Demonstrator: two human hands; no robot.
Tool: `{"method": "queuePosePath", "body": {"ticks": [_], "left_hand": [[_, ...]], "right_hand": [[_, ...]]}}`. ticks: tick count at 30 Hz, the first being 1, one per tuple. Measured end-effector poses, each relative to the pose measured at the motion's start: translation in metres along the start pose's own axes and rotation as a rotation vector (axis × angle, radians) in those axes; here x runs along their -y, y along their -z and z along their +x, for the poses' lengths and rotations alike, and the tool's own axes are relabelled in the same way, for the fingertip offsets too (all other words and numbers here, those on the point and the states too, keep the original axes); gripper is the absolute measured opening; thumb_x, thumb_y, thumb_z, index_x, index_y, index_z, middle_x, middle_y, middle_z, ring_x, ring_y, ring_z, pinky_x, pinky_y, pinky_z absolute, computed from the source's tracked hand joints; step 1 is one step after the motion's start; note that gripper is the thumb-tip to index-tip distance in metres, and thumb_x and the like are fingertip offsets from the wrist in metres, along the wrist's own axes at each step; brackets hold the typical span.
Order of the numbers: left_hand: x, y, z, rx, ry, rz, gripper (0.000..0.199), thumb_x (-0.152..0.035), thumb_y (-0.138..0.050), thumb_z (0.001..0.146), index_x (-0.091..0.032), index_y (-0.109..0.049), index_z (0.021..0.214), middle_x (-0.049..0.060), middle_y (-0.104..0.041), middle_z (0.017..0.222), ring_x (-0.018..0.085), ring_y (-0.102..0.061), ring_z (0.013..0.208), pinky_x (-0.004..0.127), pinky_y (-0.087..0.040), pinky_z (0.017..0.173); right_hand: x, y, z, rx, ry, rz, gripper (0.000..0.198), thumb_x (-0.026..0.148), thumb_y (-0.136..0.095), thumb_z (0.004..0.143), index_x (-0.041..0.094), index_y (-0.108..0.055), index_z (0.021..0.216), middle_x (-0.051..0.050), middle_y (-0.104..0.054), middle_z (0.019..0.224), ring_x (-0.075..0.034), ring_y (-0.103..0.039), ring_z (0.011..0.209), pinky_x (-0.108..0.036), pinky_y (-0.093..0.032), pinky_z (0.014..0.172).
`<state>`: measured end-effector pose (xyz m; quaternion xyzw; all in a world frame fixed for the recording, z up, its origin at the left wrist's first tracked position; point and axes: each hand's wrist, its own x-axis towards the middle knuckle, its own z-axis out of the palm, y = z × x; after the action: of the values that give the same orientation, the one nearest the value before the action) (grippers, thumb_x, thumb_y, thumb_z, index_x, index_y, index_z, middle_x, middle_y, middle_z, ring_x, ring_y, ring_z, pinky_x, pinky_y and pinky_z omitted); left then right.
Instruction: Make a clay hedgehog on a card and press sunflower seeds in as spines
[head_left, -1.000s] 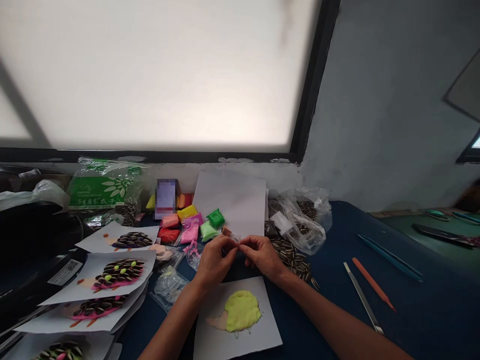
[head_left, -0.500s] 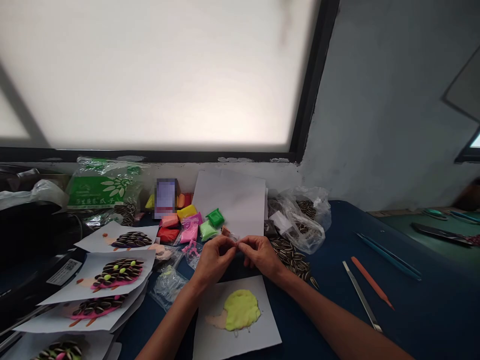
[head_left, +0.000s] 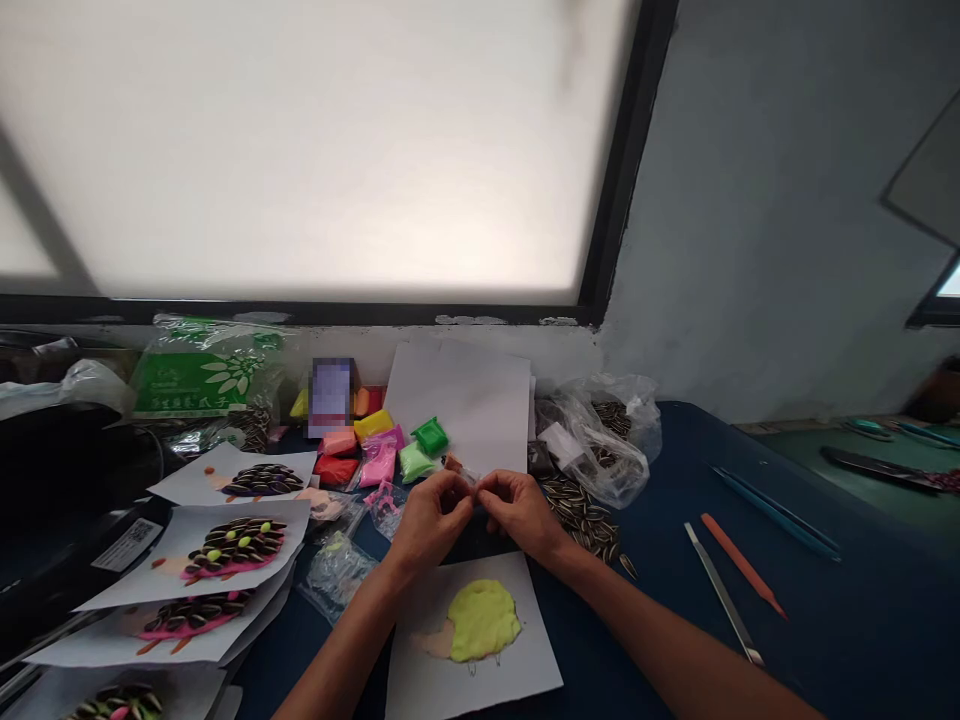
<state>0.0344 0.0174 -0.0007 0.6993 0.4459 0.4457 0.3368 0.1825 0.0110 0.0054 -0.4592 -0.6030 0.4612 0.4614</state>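
Cards (head_left: 180, 528) bearing seed-covered clay figures lay overlapping at far left, with a green-printed seed bag (head_left: 202, 375) behind them. Next came a crumpled clear wrapper (head_left: 339, 572) and, farther back, bright clay packets (head_left: 380, 460). The left hand (head_left: 466, 497) had thumb and fingertips brought close together, raised beyond the near card (head_left: 525, 670). On that card sat a flattened yellow clay shape (head_left: 484, 622), with peach clay (head_left: 436, 643) at its left edge. The right hand (head_left: 484, 495) met the left fingertip to fingertip in a similar pinch; whether either gripped anything could not be told. Loose seeds (head_left: 583, 515) lay just beyond the right wrist, near a clear bag (head_left: 619, 480). Farther right, a steel tool (head_left: 724, 592), an orange tool (head_left: 742, 565) and blue tweezers (head_left: 776, 512) lay on the worktop (head_left: 832, 650).
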Motion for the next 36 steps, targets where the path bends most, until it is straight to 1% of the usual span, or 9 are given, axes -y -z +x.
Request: {"method": "queuePosePath", "body": {"ticks": [5, 9, 14, 18, 23, 27, 30, 34, 36], "left_hand": [[-0.002, -0.002, -0.001, -0.007, -0.141, 0.174, 0.006, -0.023, -0.052, 0.072, -0.018, -0.053, 0.07, -0.002, -0.051, 0.066, 0.012, -0.045, 0.059, 0.023, -0.034, 0.056], [-0.001, -0.001, -0.001, 0.013, -0.211, 0.282, 0.012, -0.02, -0.046, 0.076, -0.019, -0.047, 0.064, -0.001, -0.05, 0.064, 0.013, -0.045, 0.061, 0.024, -0.033, 0.058], [-0.001, 0.001, 0.0, -0.048, -0.119, 0.328, 0.018, -0.026, -0.047, 0.076, -0.021, -0.041, 0.06, -0.004, -0.044, 0.056, 0.012, -0.041, 0.053, 0.023, -0.028, 0.053], [-0.006, 0.001, -0.001, -0.123, -0.085, 0.361, 0.02, -0.026, -0.048, 0.075, -0.022, -0.037, 0.059, -0.004, -0.044, 0.055, 0.012, -0.043, 0.052, 0.023, -0.027, 0.052], [-0.017, -0.001, -0.006, -0.097, -0.031, 0.483, 0.005, -0.019, -0.051, 0.073, -0.021, -0.047, 0.073, -0.004, -0.054, 0.062, 0.013, -0.049, 0.055, 0.022, -0.029, 0.054], [-0.021, 0.0, -0.009, -0.07, -0.044, 0.561, 0.005, -0.022, -0.05, 0.079, -0.021, -0.052, 0.083, -0.001, -0.06, 0.07, 0.014, -0.055, 0.058, 0.023, -0.031, 0.057], [-0.02, 0.0, -0.008, -0.121, -0.039, 0.604, 0.007, -0.021, -0.047, 0.082, -0.021, -0.052, 0.078, -0.001, -0.061, 0.069, 0.015, -0.057, 0.059, 0.023, -0.031, 0.056], [-0.019, 0.0, -0.008, -0.21, -0.037, 0.625, 0.015, -0.017, -0.048, 0.079, -0.022, -0.056, 0.09, -0.002, -0.062, 0.067, 0.016, -0.058, 0.058, 0.023, -0.032, 0.056], [-0.018, -0.001, -0.009, -0.205, -0.081, 0.606, 0.017, -0.018, -0.047, 0.079, -0.021, -0.057, 0.093, -0.001, -0.062, 0.067, 0.016, -0.058, 0.056, 0.024, -0.033, 0.056]], "right_hand": [[-0.003, 0.003, 0.001, 0.008, 0.004, 0.021, 0.023, 0.039, -0.062, 0.074, 0.016, -0.064, 0.075, 0.003, -0.059, 0.062, -0.007, -0.048, 0.041, -0.018, -0.035, 0.038], [-0.004, 0.003, 0.0, 0.01, 0.022, 0.016, 0.024, 0.04, -0.062, 0.076, 0.017, -0.063, 0.074, 0.003, -0.058, 0.06, -0.007, -0.047, 0.04, -0.018, -0.035, 0.038], [-0.002, -0.001, -0.002, -0.029, 0.044, -0.035, 0.015, 0.031, -0.058, 0.079, 0.017, -0.061, 0.073, 0.002, -0.061, 0.063, -0.007, -0.049, 0.041, -0.017, -0.033, 0.037], [-0.003, -0.002, -0.003, -0.063, 0.062, -0.087, 0.013, 0.025, -0.055, 0.081, 0.017, -0.058, 0.072, 0.005, -0.055, 0.055, -0.007, -0.047, 0.039, -0.017, -0.033, 0.038], [-0.003, -0.003, -0.004, -0.027, 0.106, -0.107, 0.011, 0.025, -0.055, 0.08, 0.018, -0.057, 0.073, 0.003, -0.057, 0.062, -0.009, -0.052, 0.045, -0.019, -0.041, 0.043], [-0.002, -0.004, -0.006, -0.019, 0.131, -0.12, 0.011, 0.027, -0.054, 0.08, 0.018, -0.057, 0.074, 0.003, -0.057, 0.064, -0.009, -0.051, 0.047, -0.02, -0.044, 0.045], [-0.001, -0.004, -0.007, -0.073, 0.134, -0.161, 0.013, 0.026, -0.055, 0.08, 0.019, -0.054, 0.07, 0.004, -0.054, 0.059, -0.01, -0.05, 0.047, -0.02, -0.041, 0.044], [-0.001, -0.004, -0.007, -0.143, 0.131, -0.218, 0.013, 0.019, -0.054, 0.079, 0.019, -0.05, 0.066, 0.005, -0.051, 0.056, -0.01, -0.05, 0.046, -0.02, -0.037, 0.044], [0.0, -0.004, -0.007, -0.143, 0.139, -0.229, 0.011, 0.018, -0.055, 0.079, 0.02, -0.05, 0.069, 0.005, -0.053, 0.058, -0.01, -0.051, 0.047, -0.02, -0.037, 0.045]]}}
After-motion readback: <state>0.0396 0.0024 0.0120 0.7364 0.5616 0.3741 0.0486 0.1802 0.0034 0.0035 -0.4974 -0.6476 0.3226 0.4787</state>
